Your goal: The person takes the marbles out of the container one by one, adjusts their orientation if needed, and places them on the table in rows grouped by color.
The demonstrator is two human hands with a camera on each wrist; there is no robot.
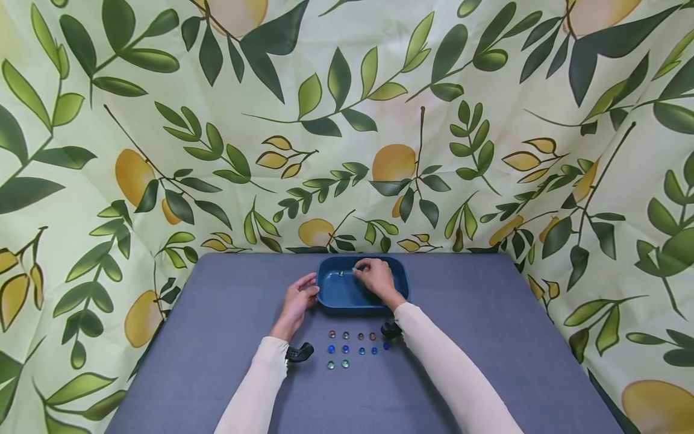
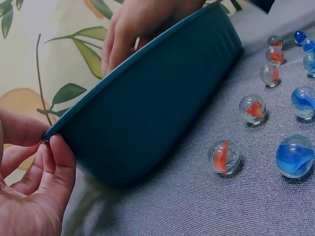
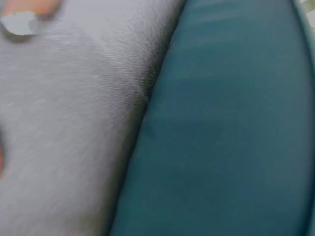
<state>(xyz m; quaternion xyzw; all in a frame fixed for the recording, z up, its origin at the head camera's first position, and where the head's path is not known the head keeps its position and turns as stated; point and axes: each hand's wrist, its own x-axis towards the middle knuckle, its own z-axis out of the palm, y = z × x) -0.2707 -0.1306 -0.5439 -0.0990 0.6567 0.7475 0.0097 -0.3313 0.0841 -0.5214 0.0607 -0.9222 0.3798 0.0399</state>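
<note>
A dark blue rectangular plastic tub stands near the far edge of the table. My left hand pinches its left rim, thumb and fingertips meeting at the corner in the left wrist view. Over the tub's inside, my right hand reaches in with fingers bent, pinching what looks like a small glass marble at the fingertips. One greenish marble lies on the tub floor beside those fingers. On the cloth before the tub are rows of marbles: orange-swirled ones, blue ones and two greenish ones.
Grey cloth covers the table. A leaf-and-fruit patterned curtain hangs close behind the tub and along both sides. A black wrist camera on the right arm overhangs the right end of the marble rows.
</note>
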